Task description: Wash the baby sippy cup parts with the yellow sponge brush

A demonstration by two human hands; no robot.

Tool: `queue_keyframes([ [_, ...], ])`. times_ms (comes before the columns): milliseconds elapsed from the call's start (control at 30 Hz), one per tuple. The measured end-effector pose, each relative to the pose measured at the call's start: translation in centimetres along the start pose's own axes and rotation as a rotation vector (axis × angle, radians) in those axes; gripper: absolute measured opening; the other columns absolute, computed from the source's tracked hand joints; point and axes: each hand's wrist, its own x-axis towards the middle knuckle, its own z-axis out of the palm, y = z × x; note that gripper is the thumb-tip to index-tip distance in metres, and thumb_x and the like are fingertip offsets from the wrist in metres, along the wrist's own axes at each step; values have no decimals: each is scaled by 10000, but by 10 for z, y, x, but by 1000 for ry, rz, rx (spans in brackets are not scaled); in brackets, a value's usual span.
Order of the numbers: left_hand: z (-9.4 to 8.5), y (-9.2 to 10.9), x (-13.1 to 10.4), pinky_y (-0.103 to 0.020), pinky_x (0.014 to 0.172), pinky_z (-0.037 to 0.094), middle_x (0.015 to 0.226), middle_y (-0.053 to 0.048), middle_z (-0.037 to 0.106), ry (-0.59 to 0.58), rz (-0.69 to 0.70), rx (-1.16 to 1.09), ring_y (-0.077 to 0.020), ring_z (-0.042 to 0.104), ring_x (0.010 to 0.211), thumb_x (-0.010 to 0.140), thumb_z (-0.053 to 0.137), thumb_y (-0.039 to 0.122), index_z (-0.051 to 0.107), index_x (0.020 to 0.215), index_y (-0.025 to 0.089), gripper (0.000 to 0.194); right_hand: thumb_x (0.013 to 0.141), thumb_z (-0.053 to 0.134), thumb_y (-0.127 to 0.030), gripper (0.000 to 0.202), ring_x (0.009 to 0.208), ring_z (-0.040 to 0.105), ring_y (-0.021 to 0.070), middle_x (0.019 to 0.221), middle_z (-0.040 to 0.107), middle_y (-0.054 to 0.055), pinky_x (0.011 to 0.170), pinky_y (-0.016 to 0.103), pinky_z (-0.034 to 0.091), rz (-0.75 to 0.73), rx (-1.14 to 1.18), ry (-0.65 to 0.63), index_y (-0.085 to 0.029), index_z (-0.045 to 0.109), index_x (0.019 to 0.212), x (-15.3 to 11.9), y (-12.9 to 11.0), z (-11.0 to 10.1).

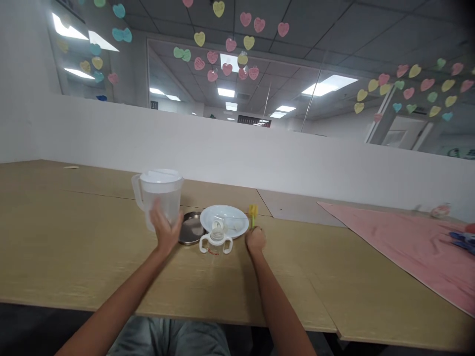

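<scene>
A translucent plastic pitcher (pixel 162 190) with a white lid stands upright on the table, its handle toward the left. My left hand (pixel 165 230) is raised at the pitcher's near side with its fingers stretched out, slightly blurred; whether it touches the wall I cannot tell. My right hand (pixel 256 240) is closed around the green handle of a bottle brush with a yellow sponge head (pixel 253 210), which points up. Between my hands is a clear baby bottle (pixel 216 242) with two white side handles and an open top. Behind it, a white plate (pixel 224 210) carries small bottle parts (pixel 218 225).
A round metal dish (pixel 191 228) lies between the pitcher and the plate. Pink cloth (pixel 404 242) covers the table's right side, with a blue item (pixel 463 241) at its far edge. A low white wall (pixel 222 153) closes off the back of the wooden table (pixel 92 232).
</scene>
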Motion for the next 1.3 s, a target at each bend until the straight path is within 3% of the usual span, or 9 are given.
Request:
queue_keyframes([
  [33,1,9,-7,-517,1040,226,1371,-183,337,-3,58,6,-327,281,1281,900,399,410,249,1325,109,542,780,404,-136,261,892,616,270,954,632,199,689,306,410,26,19,13,-90,623,914,0,0,-1],
  [133,9,31,-32,-479,995,295,1309,-131,451,-368,227,-28,-309,372,1230,826,502,468,320,1327,177,607,759,369,-109,286,812,624,254,864,650,170,623,289,396,102,104,60,-108,608,916,2,1,-7],
  [333,14,48,-47,-404,898,406,1098,-101,588,-605,49,-151,-266,531,1039,745,611,472,491,1219,206,557,752,289,-184,312,726,576,208,788,638,102,580,262,378,90,325,164,-156,581,858,9,6,-36],
  [467,8,57,-47,-334,873,445,1107,-76,591,-662,-47,-313,-234,557,1019,714,651,439,561,1102,208,461,763,300,-277,286,619,521,163,634,566,24,553,232,368,-93,442,80,-175,562,712,-2,11,-69],
  [567,5,63,-50,-314,855,464,1062,-53,638,-685,-155,-403,-218,597,963,709,656,435,552,1111,199,478,798,340,-378,293,580,471,138,603,508,-10,554,220,349,-308,554,-122,-177,539,720,-21,14,-99],
  [767,2,72,-35,-328,856,483,1081,-53,656,-631,-192,-375,-234,611,975,661,683,449,572,1121,194,538,861,272,-539,498,544,452,133,525,470,-15,538,227,292,-547,186,-334,-184,467,571,-52,11,-143],
  [967,-2,61,6,-351,822,491,1070,-71,652,-516,161,-144,-235,600,948,678,677,411,590,1109,199,489,877,225,-564,606,456,431,130,479,515,28,497,252,222,-718,-173,-222,-192,477,472,-40,-9,-153],
  [1167,0,48,35,-377,886,436,1142,-92,617,-469,644,56,-242,546,1019,821,544,285,529,1195,178,390,913,327,-455,544,534,531,158,577,610,73,521,257,232,-683,-563,-194,-177,618,546,-20,-52,-151],
  [1300,8,48,44,-383,893,420,1145,-103,612,-469,725,137,-245,544,1012,847,516,277,521,1203,165,372,921,333,-443,507,599,582,173,666,652,87,530,246,262,-648,-600,-181,-175,680,668,-21,-74,-138],
])
